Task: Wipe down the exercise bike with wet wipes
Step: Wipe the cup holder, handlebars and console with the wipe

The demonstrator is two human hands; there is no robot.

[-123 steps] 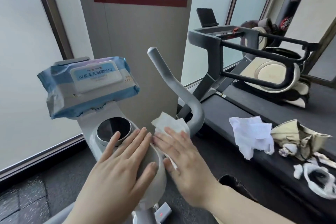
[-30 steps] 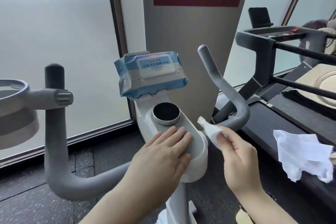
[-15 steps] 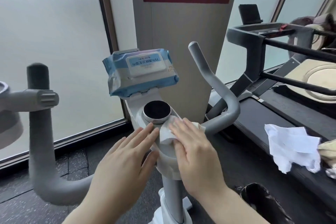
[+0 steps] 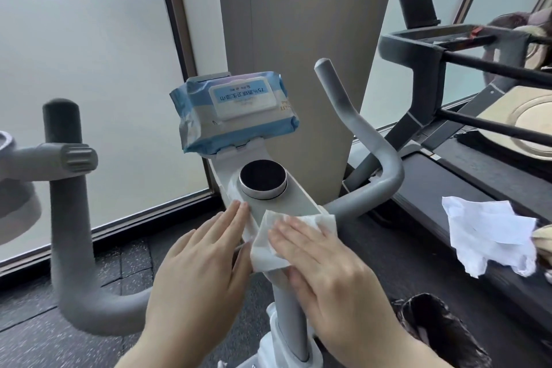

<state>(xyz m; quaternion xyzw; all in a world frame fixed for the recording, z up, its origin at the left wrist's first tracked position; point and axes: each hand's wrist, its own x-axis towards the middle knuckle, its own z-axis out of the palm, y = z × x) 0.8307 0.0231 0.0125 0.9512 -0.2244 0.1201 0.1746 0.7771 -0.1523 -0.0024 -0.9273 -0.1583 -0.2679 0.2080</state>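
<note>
Head view, only cam: you're mid-wipe on the white plastic console housing (image 4: 294,199) of the exercise bike, the part just below the round black dial w/ silver rim (image 4: 263,179).

Right hand (image 4: 325,260): grip is flat, fingers straight, pressing the white wet wipe (image 4: 268,248) onto the near edge of the housing. Wipe is draped over that edge, spread under your fingers, not bunched.

Left hand (image 4: 203,260): also flat and holding nothing, fingertips (image 4: 240,207) touching the left side of the housing. Looks like it's bracing, my read.

Blue-and-white soft pack of wet wipes (image 4: 236,112) sits on the holder above the dial, lid closed.

Step, as I judge it: console/top section in hand. Can't tell from here what else is already clean.

Next move needs, IMO:
- keep palm pressure, sweep the wipe round the dial rim and down the grey stem (image 4: 288,308)
- then wrap the wipe round the curved grey right handlebar (image 4: 370,152), which takes a curled grip, not a flat one
- same for the curved grey left handlebar (image 4: 64,218), well apart on your left, so shift the bracing hand first.

Crumpled white used wipe (image 4: 490,236) lies on the black treadmill deck (image 4: 433,182) at right. Dark bag (image 4: 442,334) sits low right.
</note>
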